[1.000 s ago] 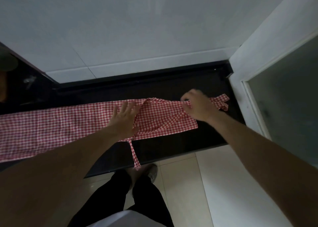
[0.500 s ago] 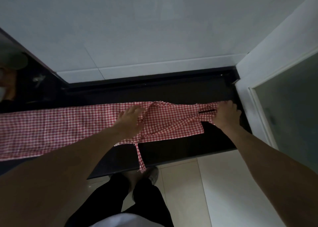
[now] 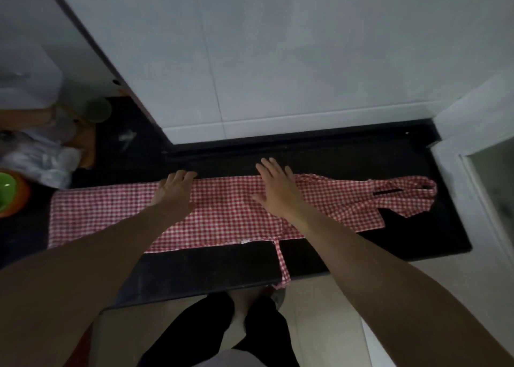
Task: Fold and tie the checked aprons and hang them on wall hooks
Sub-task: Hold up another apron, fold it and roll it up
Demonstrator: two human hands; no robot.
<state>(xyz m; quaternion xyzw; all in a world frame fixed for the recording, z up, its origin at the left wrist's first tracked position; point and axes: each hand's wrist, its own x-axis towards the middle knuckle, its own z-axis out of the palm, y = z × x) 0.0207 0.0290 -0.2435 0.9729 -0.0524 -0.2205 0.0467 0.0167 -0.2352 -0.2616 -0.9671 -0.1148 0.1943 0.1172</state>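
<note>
A red-and-white checked apron (image 3: 222, 213) lies spread lengthwise on the black counter (image 3: 347, 155). Its neck loop (image 3: 417, 190) is bunched at the right end, and one tie strap (image 3: 282, 264) hangs over the counter's front edge. My left hand (image 3: 175, 191) rests on the cloth left of its middle, with its fingers reaching the apron's far edge. My right hand (image 3: 278, 188) lies flat with fingers spread on the cloth near the middle. Neither hand grips anything.
White tiled wall (image 3: 278, 61) rises behind the counter. A white door frame (image 3: 472, 144) stands at the right end. At the far left sit a green-and-orange bowl (image 3: 8, 191), crumpled plastic bags (image 3: 47, 158) and a pale round lid (image 3: 98, 109). Light floor tiles lie below.
My right hand left the neck loop at the right end and moved left onto the apron's middle, flat. My left hand shifted left along the cloth. The view swung left and up.
</note>
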